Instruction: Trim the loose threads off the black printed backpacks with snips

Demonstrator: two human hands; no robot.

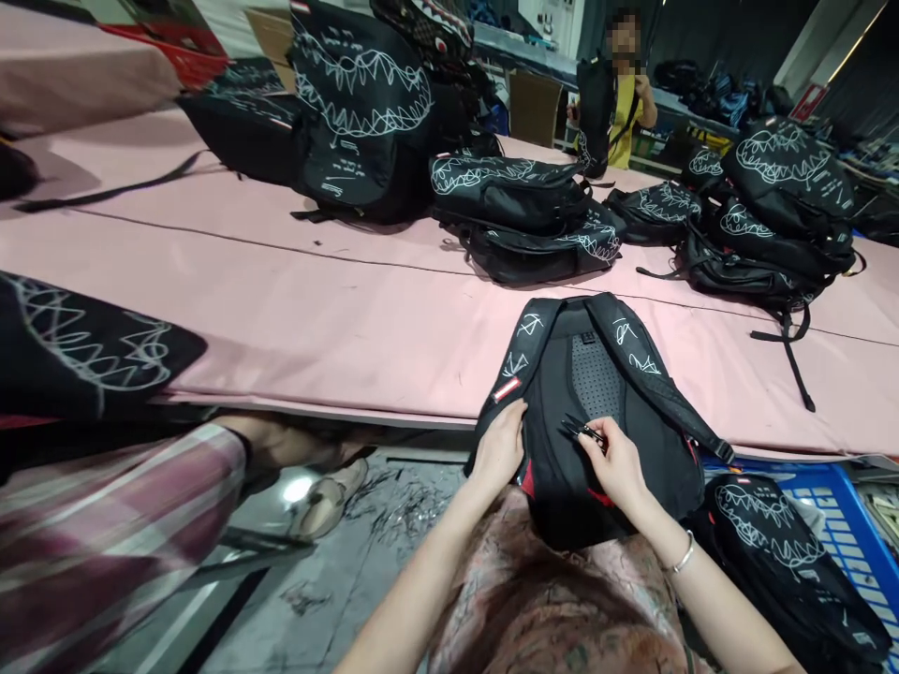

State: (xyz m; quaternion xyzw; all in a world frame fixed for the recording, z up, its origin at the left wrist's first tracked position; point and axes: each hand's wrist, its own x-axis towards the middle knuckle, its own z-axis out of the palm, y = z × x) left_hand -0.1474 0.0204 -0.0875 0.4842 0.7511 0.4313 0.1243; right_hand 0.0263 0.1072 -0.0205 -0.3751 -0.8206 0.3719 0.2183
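Black backpack [596,412] lies back-panel up, half on the pink table [316,309] edge, half on the lap. Left hand [500,445] grips its left side fabric. Right hand [618,459] sits on the panel, pinching small black snips [582,431].

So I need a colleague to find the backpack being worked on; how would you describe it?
Start at the long pink table and go to its near edge. The backpack there lies back-side up, straps and mesh panel showing, under the left hand and right hand; its neighbours show white shark-teeth prints.
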